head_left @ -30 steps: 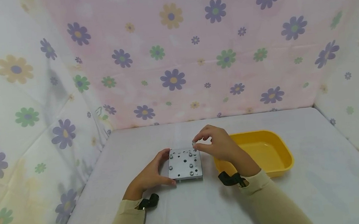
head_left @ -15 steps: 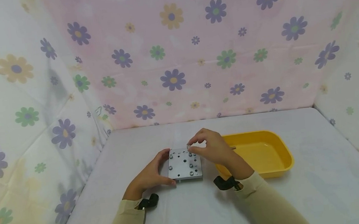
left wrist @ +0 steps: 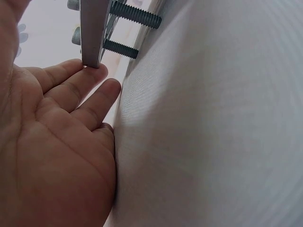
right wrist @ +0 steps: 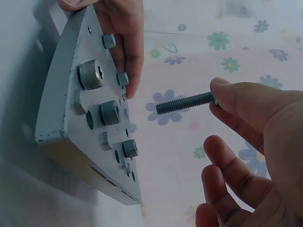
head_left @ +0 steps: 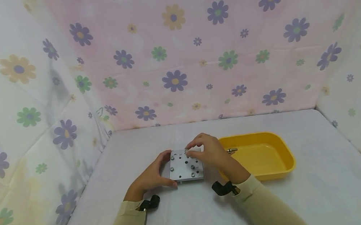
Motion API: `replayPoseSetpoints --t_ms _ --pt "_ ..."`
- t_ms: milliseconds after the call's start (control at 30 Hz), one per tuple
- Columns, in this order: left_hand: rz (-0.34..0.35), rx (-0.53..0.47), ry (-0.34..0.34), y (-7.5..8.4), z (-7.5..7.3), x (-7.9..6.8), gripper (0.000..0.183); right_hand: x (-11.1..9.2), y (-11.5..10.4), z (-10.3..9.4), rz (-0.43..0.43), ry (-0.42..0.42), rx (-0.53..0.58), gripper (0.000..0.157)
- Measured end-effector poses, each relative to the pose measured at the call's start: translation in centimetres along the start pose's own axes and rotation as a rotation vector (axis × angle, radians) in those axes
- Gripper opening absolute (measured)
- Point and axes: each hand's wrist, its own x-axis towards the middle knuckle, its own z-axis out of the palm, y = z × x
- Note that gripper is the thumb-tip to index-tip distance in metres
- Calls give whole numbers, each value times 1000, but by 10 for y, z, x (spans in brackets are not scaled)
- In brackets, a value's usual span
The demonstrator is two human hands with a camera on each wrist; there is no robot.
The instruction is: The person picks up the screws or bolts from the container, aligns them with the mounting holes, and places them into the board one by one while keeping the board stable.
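Observation:
A square silver metal plate (head_left: pixel 181 171) stands a little above the table on bolts whose threaded ends (left wrist: pixel 135 15) stick out below in the left wrist view. Several socket-head bolts (right wrist: pixel 111 112) sit in its holes, and other holes are bare. My left hand (head_left: pixel 152 175) holds the plate's left side, thumb at the near edge and fingers at the far edge. Between thumb and forefinger, my right hand (head_left: pixel 211 153) pinches one more bolt (right wrist: pixel 184 102) over the plate's far part. In the right wrist view its threaded tip points at the plate, apart from it.
Right of the plate is a yellow tray (head_left: pixel 258 177), partly behind my right forearm. A few metal bolts (head_left: pixel 232 151) lie at its left side. White cloth covers the table (head_left: pixel 190 213), with flowered cloth walls (head_left: pixel 196 71) at the back and sides.
My right hand has moved left and slightly nearer with the bolt, from the plate's far right corner toward its far middle. Bolts in the tray have come into sight. My left hand stays put.

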Motion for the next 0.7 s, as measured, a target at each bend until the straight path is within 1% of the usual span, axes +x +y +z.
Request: replayPoseSetpoints --t_ms 200,433,700 --pt "17 -1 -3 -1 1 1 129 1 1 4 6 3 -4 11" --pt "20 -1 2 -1 1 0 129 2 2 11 55 -13 -29 10" --pt "23 -8 -5 0 1 0 128 1 1 17 84 -17 -25 9"
